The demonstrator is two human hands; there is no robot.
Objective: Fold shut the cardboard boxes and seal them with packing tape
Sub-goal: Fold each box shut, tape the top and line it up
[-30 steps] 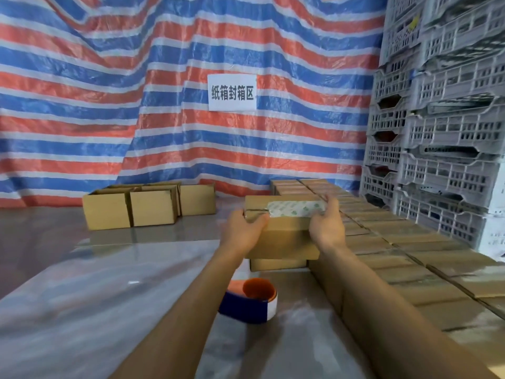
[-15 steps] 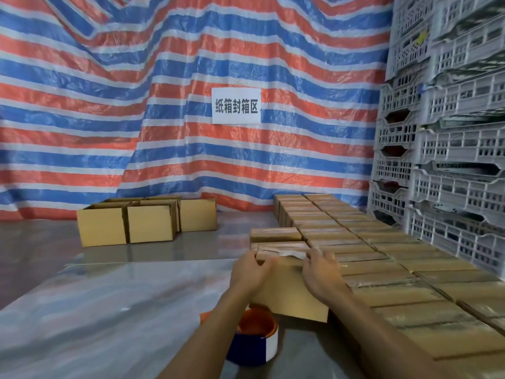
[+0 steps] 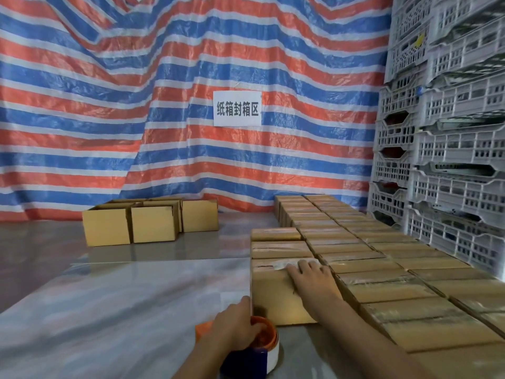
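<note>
Closed brown box (image 3: 273, 296), tape strip across top seam, sat flush against sealed boxes (image 3: 388, 272), my right hand (image 3: 311, 277) flat on it. Tape roll (image 3: 269, 351), orange core up, gripped in my left hand (image 3: 237, 326). Open boxes (image 3: 154, 224) grouped far left.

red, white and blue striped tarp (image 3: 109, 119); tan cardboard boxes (image 3: 355, 269); orange tape roll (image 3: 263, 337); pale grey crates (image 3: 451, 160)

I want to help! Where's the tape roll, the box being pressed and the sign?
tape roll (image 3: 273, 356): head view, its white side.
pressed box (image 3: 269, 299): head view, front face.
sign (image 3: 237, 108): head view, middle.
</note>
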